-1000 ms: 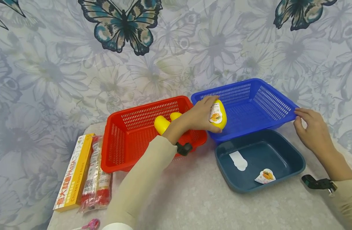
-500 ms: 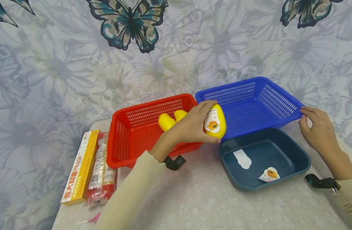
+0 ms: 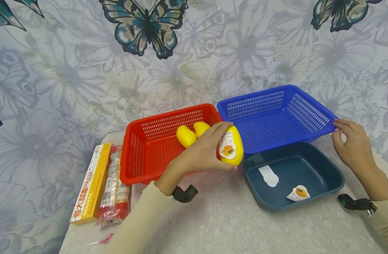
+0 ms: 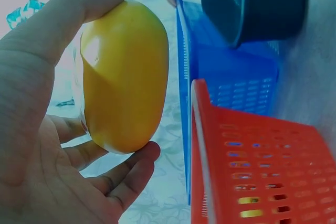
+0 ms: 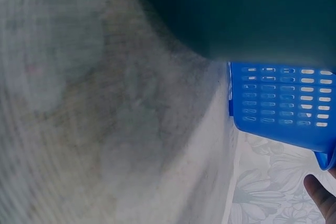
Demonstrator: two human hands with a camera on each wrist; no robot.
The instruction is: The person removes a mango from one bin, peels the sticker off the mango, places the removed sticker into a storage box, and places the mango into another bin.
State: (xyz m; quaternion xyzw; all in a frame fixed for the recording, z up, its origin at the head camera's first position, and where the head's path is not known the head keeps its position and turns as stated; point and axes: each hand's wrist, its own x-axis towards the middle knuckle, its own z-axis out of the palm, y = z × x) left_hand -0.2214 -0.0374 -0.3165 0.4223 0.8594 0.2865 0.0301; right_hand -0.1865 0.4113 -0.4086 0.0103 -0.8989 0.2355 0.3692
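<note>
In my left hand (image 3: 201, 151) I grip a smooth yellow mango (image 3: 236, 146) with a white label picturing mango pieces. It is held above the table, in front of the red basket's right end. Seen from the left wrist, the thumb lies across one end of the mango (image 4: 128, 77) and fingertips meet the other. Two more yellow mangoes (image 3: 185, 136) rest inside the red basket (image 3: 140, 123), partly behind my left hand. My right hand (image 3: 353, 144) touches the right corner of the blue basket (image 3: 255, 144) with its fingers; the thumb stands apart from the rim.
A dark teal basin (image 3: 295, 155) sits before the blue basket, holding a white label (image 3: 269, 175) and a folded label (image 3: 299, 193). Left of the red basket lie a yellow pasta box (image 3: 91, 187) and a clear packet (image 3: 114, 190). A pink-wrapped lollipop (image 3: 106, 239) lies in front.
My left hand has carried the mango down and toward me, away from the blue basket. The right hand stays at the blue basket's corner. The head view has shifted slightly.
</note>
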